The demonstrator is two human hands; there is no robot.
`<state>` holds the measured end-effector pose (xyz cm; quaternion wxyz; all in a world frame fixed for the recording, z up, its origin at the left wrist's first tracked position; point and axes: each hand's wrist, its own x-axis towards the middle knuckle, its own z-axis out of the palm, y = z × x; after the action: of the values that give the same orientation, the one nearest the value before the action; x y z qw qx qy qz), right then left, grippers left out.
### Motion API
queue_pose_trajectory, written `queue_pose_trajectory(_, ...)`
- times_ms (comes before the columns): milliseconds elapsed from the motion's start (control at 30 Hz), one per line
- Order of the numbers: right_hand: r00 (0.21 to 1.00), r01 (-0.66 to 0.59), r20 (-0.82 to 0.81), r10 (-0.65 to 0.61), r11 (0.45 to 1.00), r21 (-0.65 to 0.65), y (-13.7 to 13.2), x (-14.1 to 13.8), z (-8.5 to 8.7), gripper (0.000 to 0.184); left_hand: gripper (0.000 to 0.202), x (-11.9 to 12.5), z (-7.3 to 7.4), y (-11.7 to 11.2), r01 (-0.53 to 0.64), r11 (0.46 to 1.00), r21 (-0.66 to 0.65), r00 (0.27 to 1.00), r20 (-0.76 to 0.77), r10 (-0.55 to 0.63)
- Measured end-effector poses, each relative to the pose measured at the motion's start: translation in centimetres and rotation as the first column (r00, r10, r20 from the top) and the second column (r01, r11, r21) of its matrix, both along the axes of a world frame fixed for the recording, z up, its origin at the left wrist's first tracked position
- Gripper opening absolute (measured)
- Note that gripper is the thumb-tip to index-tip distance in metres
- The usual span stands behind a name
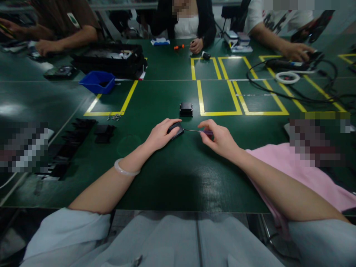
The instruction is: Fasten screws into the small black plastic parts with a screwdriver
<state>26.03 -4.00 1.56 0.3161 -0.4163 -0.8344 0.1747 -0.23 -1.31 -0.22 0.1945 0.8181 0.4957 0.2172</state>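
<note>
My left hand (162, 134) is closed on a small black plastic part (177, 131) and holds it against the green table (178, 170). In my right hand (219, 137) is a screwdriver (207, 132) with a purplish handle. Its thin metal shaft points left, and the tip meets the right edge of the black part; whether a screw sits there is too small to tell. Just beyond my hands stands a black block-like part (186, 109) with shiny metal bits at its sides.
Loose screws (114, 116) lie by a blue bin (98, 82). Black parts (69, 142) line the left side, beside a smaller black stack (104, 132). Pink cloth (274, 159) lies under my right forearm. Cables (300, 94) coil at far right. Co-workers sit opposite.
</note>
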Motion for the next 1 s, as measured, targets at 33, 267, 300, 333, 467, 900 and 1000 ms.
queue_pose_trajectory(33, 1.0, -0.002, -0.003, 0.002, 1.0, -0.011, 0.03, 0.03, 0.02, 0.022, 0.051, 0.02, 0.05, -0.03, -0.001, 1.0, -0.001, 1.0, -0.002, 0.001)
queue_pose_trajectory(267, 1.0, -0.011, 0.021, 0.011, 1.0, -0.023, 0.03, -0.04, 0.25, 0.016, 0.05, 0.13, 0.31, -0.14, -0.004, 1.0, -0.004, 1.0, -0.004, 0.004)
queue_pose_trajectory(300, 1.0, -0.013, 0.015, 0.013, 1.0, -0.012, 0.0, -0.07, 0.23, 0.017, 0.05, 0.14, 0.3, -0.13, -0.006, 1.0, -0.004, 1.0, -0.004, 0.006)
queue_pose_trajectory(333, 1.0, -0.013, 0.008, 0.013, 1.0, -0.003, -0.02, -0.1, 0.19, 0.018, 0.05, 0.14, 0.27, -0.11, -0.007, 1.0, -0.005, 1.0, -0.005, 0.007)
queue_pose_trajectory(467, 1.0, -0.011, -0.017, 0.011, 1.0, -0.006, 0.01, -0.06, 0.04, 0.022, 0.05, 0.11, 0.14, -0.04, 0.0, 1.0, 0.0, 1.0, 0.001, 0.0)
queue_pose_trajectory(900, 1.0, -0.008, 0.02, 0.008, 1.0, -0.013, 0.05, -0.14, -0.04, 0.019, 0.05, 0.11, 0.18, -0.06, -0.001, 1.0, -0.004, 1.0, 0.0, 0.001)
queue_pose_trajectory(1000, 0.999, -0.027, 0.022, 0.027, 1.0, -0.008, 0.04, -0.18, -0.02, 0.019, 0.05, 0.07, 0.12, 0.0, -0.003, 1.0, -0.005, 1.0, -0.003, 0.003)
